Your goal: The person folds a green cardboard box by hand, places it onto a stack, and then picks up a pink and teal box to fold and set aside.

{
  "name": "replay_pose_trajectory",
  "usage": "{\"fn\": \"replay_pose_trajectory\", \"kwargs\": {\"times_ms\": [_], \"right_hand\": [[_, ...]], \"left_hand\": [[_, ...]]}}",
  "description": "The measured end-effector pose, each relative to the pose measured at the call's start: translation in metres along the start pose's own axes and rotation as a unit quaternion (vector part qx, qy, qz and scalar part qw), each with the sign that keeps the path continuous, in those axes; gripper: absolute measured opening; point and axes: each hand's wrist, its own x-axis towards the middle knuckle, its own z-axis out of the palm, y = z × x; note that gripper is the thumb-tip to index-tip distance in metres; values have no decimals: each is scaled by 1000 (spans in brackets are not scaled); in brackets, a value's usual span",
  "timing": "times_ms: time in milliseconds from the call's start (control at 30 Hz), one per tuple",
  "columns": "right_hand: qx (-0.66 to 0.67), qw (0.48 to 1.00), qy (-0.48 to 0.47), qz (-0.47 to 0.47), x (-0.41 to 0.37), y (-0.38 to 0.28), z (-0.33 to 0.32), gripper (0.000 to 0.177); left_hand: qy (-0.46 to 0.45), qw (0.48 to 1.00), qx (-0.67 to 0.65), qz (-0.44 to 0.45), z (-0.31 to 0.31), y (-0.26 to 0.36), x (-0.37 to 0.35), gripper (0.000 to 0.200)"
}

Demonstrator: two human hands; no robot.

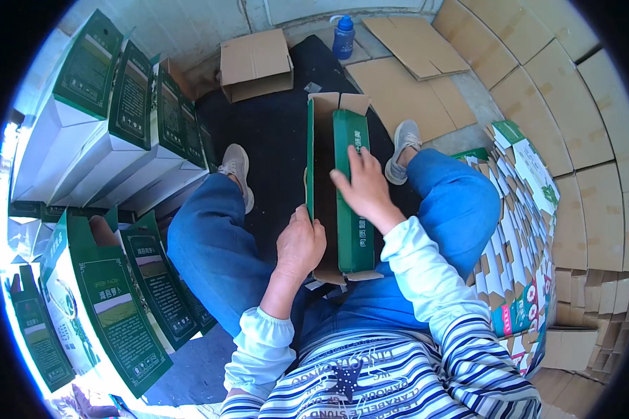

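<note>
A long green cardboard box [354,202] with white lettering stands between my legs, its top open and its brown inside showing. My left hand [301,243] is at the box's left wall, with its fingers closed round the edge of that green panel. On the right side, my right hand [363,183] lies over the lettered green flap with its fingers spread, the thumb reaching toward the opening. Small brown end flaps stick out at the far and near ends of the box. The bottom of the box is in shadow.
Green and white boxes [112,307] stand stacked at the left. Folded cartons [510,230] are piled at the right, beside a wall of brown boxes [566,105]. Ahead are an open brown box [257,63], flat cardboard [416,98] and a blue bottle [343,38].
</note>
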Motion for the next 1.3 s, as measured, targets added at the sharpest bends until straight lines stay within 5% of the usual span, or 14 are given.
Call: {"fn": "replay_pose_trajectory", "kwargs": {"times_ms": [100, 200, 300, 400, 567, 733, 1067, 1300], "right_hand": [[195, 977, 57, 64, 26, 33, -13, 46], [249, 948, 176, 87, 67, 53, -25, 34], [228, 961, 103, 120, 108, 68, -16, 76], [270, 944, -68, 179, 105, 53, -12, 114], [161, 981, -90, 65, 5, 19, -37, 94], [215, 954, -168, 123, -94, 6, -63, 77], [96, 977, -141, 126, -111, 5, -78, 28], [63, 988, -97, 101, -115, 14, -70, 32]], "left_hand": [[16, 1000, -18, 14, 4, -2, -3, 35], [17, 999, -35, 33, 1, -1, -4, 37], [13, 999, -43, 24, -4, 2, -3, 41], [-11, 998, -65, -4, -3, 6, -4, 48], [75, 987, -109, 86, 5, 10, -6, 62], [51, 982, -157, 87, 7, 15, -7, 63], [39, 980, -181, 76, 11, 17, -8, 62], [19, 973, -216, 76, 6, 24, -10, 66]]}}
